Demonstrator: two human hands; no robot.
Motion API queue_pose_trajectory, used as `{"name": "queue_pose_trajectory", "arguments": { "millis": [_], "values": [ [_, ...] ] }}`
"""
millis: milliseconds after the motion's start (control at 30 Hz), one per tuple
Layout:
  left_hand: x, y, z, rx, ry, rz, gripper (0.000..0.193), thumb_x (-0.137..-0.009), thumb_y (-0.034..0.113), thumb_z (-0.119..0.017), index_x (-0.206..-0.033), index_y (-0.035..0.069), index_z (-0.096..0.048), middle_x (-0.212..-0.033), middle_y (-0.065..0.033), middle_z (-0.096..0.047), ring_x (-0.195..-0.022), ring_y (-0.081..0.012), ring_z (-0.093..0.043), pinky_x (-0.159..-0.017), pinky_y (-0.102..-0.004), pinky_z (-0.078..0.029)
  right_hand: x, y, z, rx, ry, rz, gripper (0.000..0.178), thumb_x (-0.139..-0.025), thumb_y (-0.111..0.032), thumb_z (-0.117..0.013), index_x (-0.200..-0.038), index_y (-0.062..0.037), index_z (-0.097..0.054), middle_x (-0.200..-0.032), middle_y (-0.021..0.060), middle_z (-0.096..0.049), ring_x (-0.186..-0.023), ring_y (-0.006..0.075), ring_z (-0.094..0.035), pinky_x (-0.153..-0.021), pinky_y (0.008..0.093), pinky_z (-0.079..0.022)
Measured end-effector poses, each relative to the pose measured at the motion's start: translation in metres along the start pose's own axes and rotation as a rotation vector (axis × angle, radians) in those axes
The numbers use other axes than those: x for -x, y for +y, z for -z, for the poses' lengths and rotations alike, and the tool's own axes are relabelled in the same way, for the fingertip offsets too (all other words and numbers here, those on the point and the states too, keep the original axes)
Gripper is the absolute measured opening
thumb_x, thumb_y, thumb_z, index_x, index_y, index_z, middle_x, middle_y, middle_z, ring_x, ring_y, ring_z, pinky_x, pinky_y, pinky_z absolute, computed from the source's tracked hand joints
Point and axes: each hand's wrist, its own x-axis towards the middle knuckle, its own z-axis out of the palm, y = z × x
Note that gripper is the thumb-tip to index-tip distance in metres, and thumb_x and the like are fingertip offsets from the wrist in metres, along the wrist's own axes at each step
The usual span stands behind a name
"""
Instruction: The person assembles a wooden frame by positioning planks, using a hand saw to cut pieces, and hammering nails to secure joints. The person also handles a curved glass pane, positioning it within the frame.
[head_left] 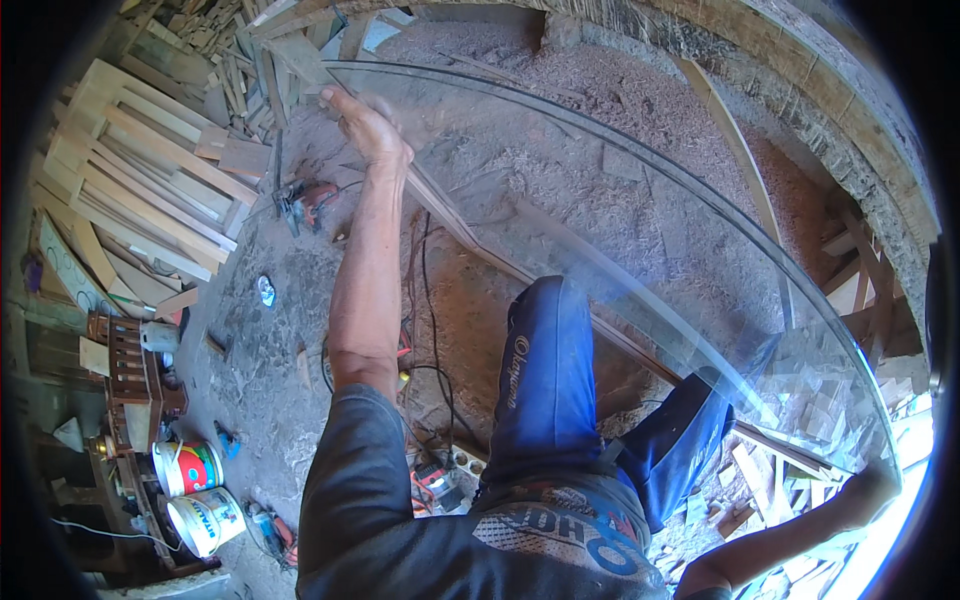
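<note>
A large clear glass pane (pixel 640 200) spans the space in front of me, its dark far edge bowed by the lens. My left hand (pixel 372 130) grips its left end, fingers wrapped at the edge and partly seen against the glass. At the far right end, my right hand (pixel 872 490) is closed around the pane's lower corner; its fingers are mostly hidden. A long wooden strip (pixel 505 262) runs along the near side of the glass, over my blue-trousered legs. Whether the strip is joined to the pane, I cannot tell.
Slatted wooden frames (pixel 150 170) lean at the left. Two paint buckets (pixel 205 522) stand lower left. A red power tool (pixel 312 203) lies on the dusty floor, with black cables (pixel 430 300) near my legs. Scrap wood (pixel 765 490) is heaped lower right.
</note>
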Motion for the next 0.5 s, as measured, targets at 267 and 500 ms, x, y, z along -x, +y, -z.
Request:
{"name": "queue_pose_trajectory", "arguments": {
  "millis": [267, 500],
  "values": [
    [0.004, 0.015, -0.003, 0.007, 0.025, -0.006, 0.063, -0.097, 0.07, -0.03, -0.066, 0.016, -0.038, -0.05, 0.0025, -0.036, -0.038, -0.0117, -0.03, -0.035, -0.0283, -0.021, -0.01, -0.006, 0.014, 0.148, 0.13, 0.135, 0.022, -0.082, -0.009, -0.057, -0.061, -0.004, -0.056, -0.061, 0.0039, -0.057, -0.05, 0.0119, -0.051, -0.044, 0.0299, -0.035],
    [0.0, 0.013, -0.001, 0.002, 0.013, 0.004, 0.069, -0.095, 0.073, -0.027, -0.056, 0.016, -0.034, -0.044, 0.0025, -0.032, -0.035, -0.0126, -0.026, -0.033, -0.0293, -0.018, -0.011, -0.015, 0.011, -0.029, 0.095, -0.067, 0.026, -0.086, -0.02, -0.056, -0.064, -0.0075, -0.061, -0.06, 0.0024, -0.059, -0.05, 0.0131, -0.055, -0.047, 0.0299, -0.041]
  ]
}}
